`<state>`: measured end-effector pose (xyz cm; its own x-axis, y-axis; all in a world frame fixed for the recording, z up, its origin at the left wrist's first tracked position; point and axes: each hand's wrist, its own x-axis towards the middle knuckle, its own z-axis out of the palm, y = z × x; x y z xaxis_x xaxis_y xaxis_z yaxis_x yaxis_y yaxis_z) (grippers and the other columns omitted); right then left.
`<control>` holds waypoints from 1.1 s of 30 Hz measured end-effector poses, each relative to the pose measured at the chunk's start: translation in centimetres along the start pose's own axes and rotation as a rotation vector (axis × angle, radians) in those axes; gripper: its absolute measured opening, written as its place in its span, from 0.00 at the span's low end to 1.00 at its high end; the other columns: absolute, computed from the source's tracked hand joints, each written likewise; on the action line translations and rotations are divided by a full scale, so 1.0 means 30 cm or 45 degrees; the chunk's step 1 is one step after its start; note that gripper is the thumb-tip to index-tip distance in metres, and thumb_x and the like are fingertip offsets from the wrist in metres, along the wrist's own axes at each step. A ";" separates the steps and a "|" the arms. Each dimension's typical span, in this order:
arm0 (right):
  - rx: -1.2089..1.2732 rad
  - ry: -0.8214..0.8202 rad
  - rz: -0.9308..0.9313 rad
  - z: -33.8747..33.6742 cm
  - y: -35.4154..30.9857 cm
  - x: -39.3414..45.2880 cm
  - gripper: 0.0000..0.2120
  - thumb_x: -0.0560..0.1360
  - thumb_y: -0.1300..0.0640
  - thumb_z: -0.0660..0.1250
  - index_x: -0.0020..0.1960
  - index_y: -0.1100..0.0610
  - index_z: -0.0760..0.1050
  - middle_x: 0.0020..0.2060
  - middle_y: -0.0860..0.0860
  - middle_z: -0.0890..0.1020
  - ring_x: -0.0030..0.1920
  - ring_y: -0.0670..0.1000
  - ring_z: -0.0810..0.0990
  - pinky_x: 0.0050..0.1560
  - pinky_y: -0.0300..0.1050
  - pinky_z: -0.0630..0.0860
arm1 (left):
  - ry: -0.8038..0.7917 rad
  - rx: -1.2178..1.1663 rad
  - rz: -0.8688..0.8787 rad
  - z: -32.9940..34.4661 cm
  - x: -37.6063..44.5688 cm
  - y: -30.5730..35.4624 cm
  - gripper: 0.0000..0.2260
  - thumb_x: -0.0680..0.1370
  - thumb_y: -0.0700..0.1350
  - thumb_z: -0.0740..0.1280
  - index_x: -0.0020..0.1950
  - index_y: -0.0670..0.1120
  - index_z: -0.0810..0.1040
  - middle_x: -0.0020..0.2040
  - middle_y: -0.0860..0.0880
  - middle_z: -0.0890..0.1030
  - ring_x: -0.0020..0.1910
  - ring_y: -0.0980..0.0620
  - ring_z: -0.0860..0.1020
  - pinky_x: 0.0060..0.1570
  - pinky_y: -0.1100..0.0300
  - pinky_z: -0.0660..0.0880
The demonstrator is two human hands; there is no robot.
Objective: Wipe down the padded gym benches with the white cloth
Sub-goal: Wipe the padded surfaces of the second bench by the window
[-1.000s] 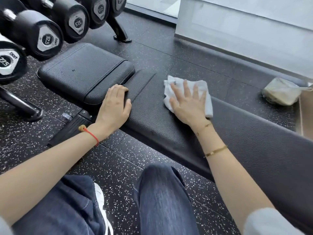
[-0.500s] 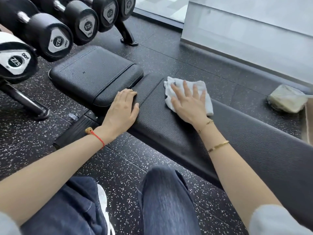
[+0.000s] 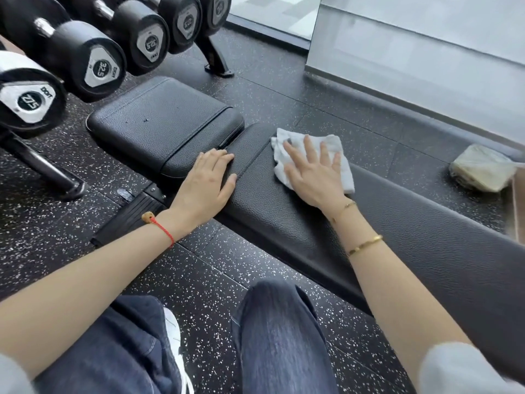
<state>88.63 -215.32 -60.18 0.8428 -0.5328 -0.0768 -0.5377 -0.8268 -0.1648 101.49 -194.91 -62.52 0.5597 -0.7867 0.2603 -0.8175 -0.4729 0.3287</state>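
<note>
A black padded gym bench has a long back pad [image 3: 397,237] running from the middle to the lower right and a shorter seat pad [image 3: 159,123] to its left. The white cloth [image 3: 343,166] lies crumpled on the long pad near its left end. My right hand [image 3: 309,172] presses flat on the cloth with its fingers spread. My left hand [image 3: 207,183] rests palm down on the left end of the long pad, beside the gap between the pads, and holds nothing.
A rack of black dumbbells [image 3: 93,61] stands at the upper left, and its foot [image 3: 42,169] reaches onto the speckled rubber floor. A beige bundle [image 3: 480,169] lies on the floor beyond the bench. A pale wall panel [image 3: 397,52] runs behind. My knees [image 3: 278,336] are below the bench.
The view has drifted, so the bench and dumbbells sit further right in frame. My right hand has turned slightly on the cloth. My left hand has stayed in place.
</note>
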 end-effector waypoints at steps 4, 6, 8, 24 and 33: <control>-0.061 0.014 -0.133 0.041 -0.107 -0.042 0.27 0.82 0.40 0.46 0.79 0.38 0.45 0.81 0.50 0.47 0.80 0.61 0.44 0.75 0.66 0.38 | -0.001 0.003 -0.017 0.002 0.001 0.002 0.21 0.82 0.46 0.60 0.73 0.39 0.67 0.72 0.40 0.69 0.74 0.42 0.64 0.78 0.47 0.53; -0.073 0.031 -0.255 0.069 -0.128 -0.163 0.28 0.80 0.39 0.43 0.79 0.38 0.45 0.81 0.50 0.48 0.80 0.61 0.45 0.76 0.66 0.39 | 0.007 -0.001 -0.008 0.007 -0.001 0.001 0.21 0.82 0.46 0.60 0.73 0.38 0.67 0.72 0.39 0.69 0.74 0.41 0.64 0.77 0.47 0.53; -0.068 0.038 -0.318 0.085 -0.113 -0.280 0.28 0.79 0.38 0.40 0.79 0.37 0.46 0.81 0.50 0.49 0.80 0.59 0.44 0.76 0.65 0.39 | 0.010 -0.004 -0.001 0.010 -0.003 -0.002 0.21 0.82 0.46 0.60 0.72 0.38 0.68 0.72 0.39 0.69 0.74 0.41 0.64 0.77 0.46 0.54; -0.041 0.003 -0.385 0.062 -0.129 -0.173 0.27 0.82 0.39 0.47 0.79 0.36 0.43 0.81 0.49 0.43 0.79 0.59 0.37 0.75 0.65 0.35 | 0.001 0.015 -0.034 -0.015 0.005 -0.001 0.19 0.81 0.40 0.59 0.72 0.40 0.69 0.72 0.42 0.71 0.76 0.42 0.62 0.78 0.47 0.51; -0.009 0.010 -0.499 0.056 -0.214 0.063 0.27 0.81 0.40 0.50 0.79 0.36 0.49 0.81 0.48 0.48 0.80 0.59 0.43 0.76 0.65 0.38 | 0.115 0.119 -0.334 -0.144 0.001 -0.187 0.21 0.81 0.42 0.60 0.75 0.40 0.66 0.75 0.40 0.65 0.76 0.41 0.60 0.78 0.46 0.49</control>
<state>93.73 -210.71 -60.92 0.9841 -0.1776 -0.0014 -0.1751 -0.9691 -0.1737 106.67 -190.57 -60.42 0.7598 -0.5964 0.2589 -0.6502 -0.6932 0.3111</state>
